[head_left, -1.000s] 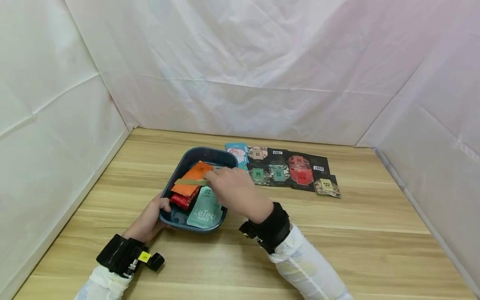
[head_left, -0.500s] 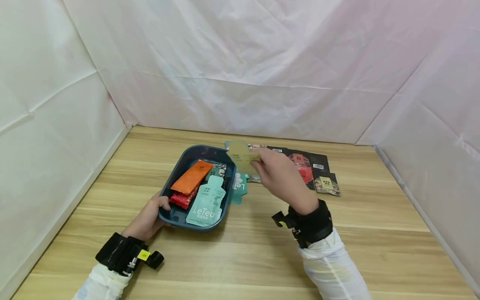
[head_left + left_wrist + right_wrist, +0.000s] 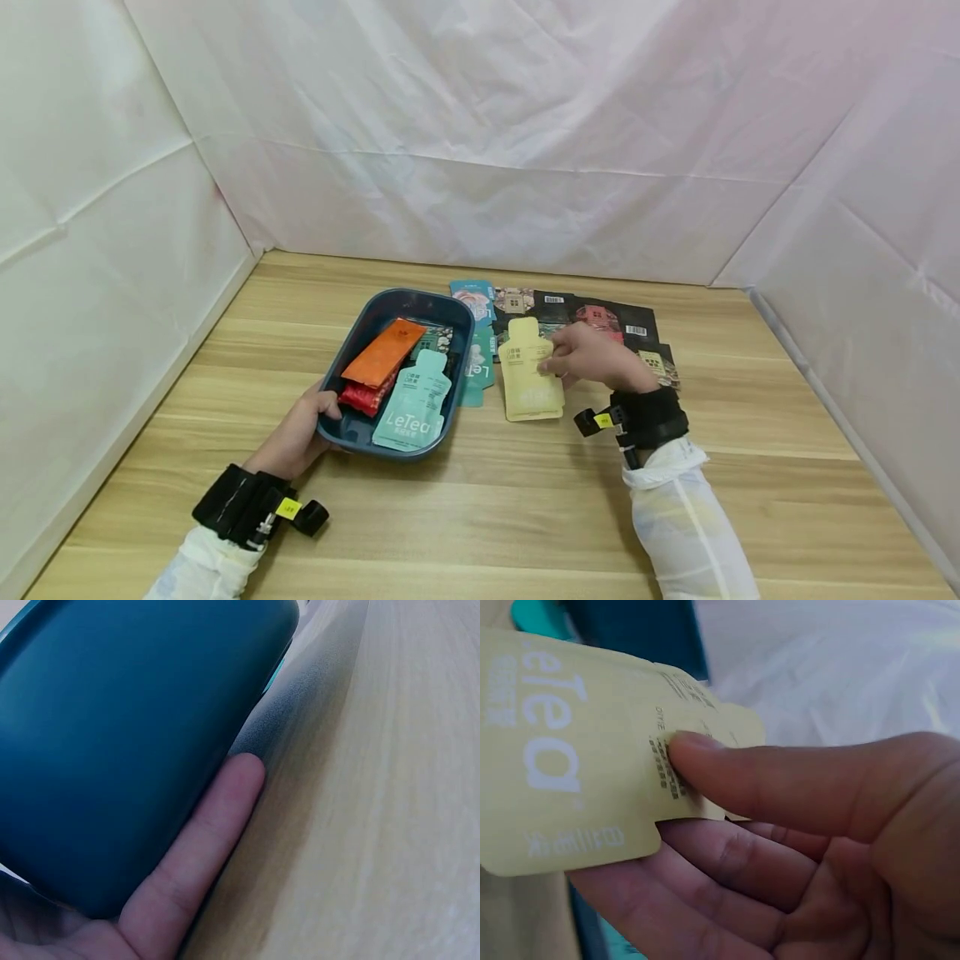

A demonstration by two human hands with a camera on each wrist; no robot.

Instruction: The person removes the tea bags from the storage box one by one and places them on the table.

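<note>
My left hand (image 3: 296,433) grips the near left side of a dark blue plastic bin (image 3: 390,308), thumb over the rim. In the left wrist view, a finger (image 3: 202,832) lies under the bin's base. Inside are an orange sachet (image 3: 384,353), a red one (image 3: 366,398), a mint-green bottle-shaped LeTea sachet (image 3: 412,408) and a dark patterned one (image 3: 437,340). To the right, my right hand (image 3: 596,358) pinches a pale yellow bottle-shaped LeTea sachet (image 3: 523,390) between thumb and fingers, in front of the laid-out sachets.
Behind the yellow sachet lie several flat sachets: a blue one (image 3: 472,300), a teal one (image 3: 477,367) and black ones (image 3: 633,315), partly hidden by the right hand. White sheeting (image 3: 525,167) walls the wooden table (image 3: 480,517) on the back and sides.
My right hand has lifted the yellow sachet out of the bin and carried it right, turning it upright towards the camera. The left hand stays on the bin.
</note>
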